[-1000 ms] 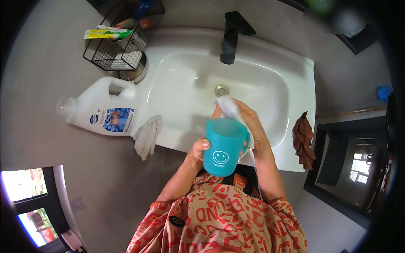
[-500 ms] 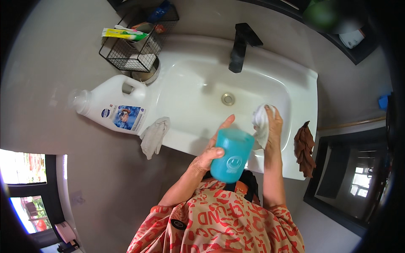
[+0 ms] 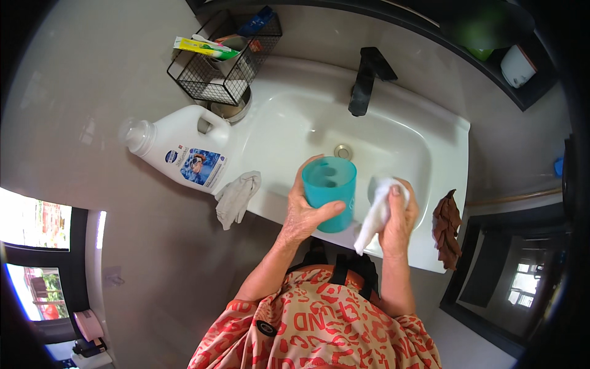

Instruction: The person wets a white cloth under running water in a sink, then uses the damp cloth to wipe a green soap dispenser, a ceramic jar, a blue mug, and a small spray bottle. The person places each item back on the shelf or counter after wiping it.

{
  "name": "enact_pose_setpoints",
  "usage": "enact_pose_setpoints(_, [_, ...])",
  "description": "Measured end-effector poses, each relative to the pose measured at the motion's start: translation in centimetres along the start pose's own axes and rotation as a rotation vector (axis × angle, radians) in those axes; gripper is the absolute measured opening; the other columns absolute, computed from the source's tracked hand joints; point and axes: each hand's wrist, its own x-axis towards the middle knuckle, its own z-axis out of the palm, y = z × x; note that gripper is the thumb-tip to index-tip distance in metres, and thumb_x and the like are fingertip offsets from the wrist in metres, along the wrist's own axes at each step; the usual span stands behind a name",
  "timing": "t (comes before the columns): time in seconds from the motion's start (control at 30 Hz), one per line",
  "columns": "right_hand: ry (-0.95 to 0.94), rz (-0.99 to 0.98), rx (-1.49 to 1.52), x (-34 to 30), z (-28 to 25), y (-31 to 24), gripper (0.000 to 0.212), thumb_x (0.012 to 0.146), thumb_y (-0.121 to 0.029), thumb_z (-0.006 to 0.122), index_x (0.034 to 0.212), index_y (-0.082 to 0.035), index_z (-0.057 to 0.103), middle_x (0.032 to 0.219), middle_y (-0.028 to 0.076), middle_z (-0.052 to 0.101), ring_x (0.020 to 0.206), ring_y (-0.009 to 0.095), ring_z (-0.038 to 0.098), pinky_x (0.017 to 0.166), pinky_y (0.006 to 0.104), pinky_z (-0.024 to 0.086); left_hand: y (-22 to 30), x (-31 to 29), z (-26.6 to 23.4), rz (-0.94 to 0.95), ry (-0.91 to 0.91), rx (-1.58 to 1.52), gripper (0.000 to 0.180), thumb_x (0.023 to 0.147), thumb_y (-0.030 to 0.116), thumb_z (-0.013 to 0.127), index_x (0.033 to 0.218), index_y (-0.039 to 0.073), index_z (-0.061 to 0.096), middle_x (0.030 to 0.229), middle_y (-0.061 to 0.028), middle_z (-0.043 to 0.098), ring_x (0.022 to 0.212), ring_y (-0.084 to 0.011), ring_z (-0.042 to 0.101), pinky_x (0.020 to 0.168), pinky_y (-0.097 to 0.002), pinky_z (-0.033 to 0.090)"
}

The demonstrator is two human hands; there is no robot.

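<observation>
Cup [image 3: 330, 200] in left hand [image 3: 300, 212], cloth [image 3: 376, 215] in right hand [image 3: 401, 218]; bottle [image 3: 178, 144] left of basin [image 3: 393, 146].

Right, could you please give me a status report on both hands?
Left hand: grip on translucent turquoise cylindrical cup, its opening in view. Right hand: grip on bunched white cloth, beside the cup. Nothing visible between cup and cloth.

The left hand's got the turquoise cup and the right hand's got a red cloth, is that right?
Not quite: the cloth in the right hand is white, not red, as the head view shows. The left hand does hold the turquoise cup.
</observation>
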Motion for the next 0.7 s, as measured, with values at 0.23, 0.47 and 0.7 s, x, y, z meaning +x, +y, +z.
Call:
enact_pose_setpoints(0.23, [-0.422, 0.078, -0.216, -0.3, 1.4, 1.4, 0.051, 0.091, -0.033, 0.051, 0.124, 0.005, 0.044, 0.114, 0.014, 0.05, 0.108, 0.021, 0.048, 0.092, 0.0311, 0.038, -1.1, -0.8, 0.4, 0.116, 0.12, -0.308, 0.085, 0.063, 0.023, 0.078, 0.135, 0.006, 0.035, 0.123, -0.0082, 0.048, 0.113, -0.0206, 0.047, 0.095, -0.0359, 0.042])
enact_pose_setpoints(0.47, [-0.342, 0.318, 0.235, -0.9, 2.6, 2.3, 0.059, 0.088, -0.04, 0.056, 0.126, 0.003, 0.041, 0.113, 0.01, 0.053, 0.102, 0.017, 0.052, 0.086, 0.0311, 0.044, -2.7, 0.2, 1.8, 0.332, 0.266, -0.134, 0.094, 0.065, 0.023, 0.078, 0.139, 0.008, 0.023, 0.126, -0.0101, 0.041, 0.112, -0.0218, 0.047, 0.092, -0.037, 0.045])
enact_pose_setpoints(0.7, [-0.367, 0.336, 0.104, 1.0, 1.4, 1.3, 0.044, 0.092, -0.04, 0.051, 0.109, 0.001, 0.05, 0.091, 0.006, 0.056, 0.077, 0.011, 0.054, 0.061, 0.024, 0.045, -1.9, 0.1, 3.5, 0.281, 0.258, 0.016, 0.101, 0.065, 0.008, 0.079, 0.141, 0.009, 0.012, 0.127, -0.0111, 0.039, 0.114, -0.0217, 0.046, 0.094, -0.0377, 0.044])
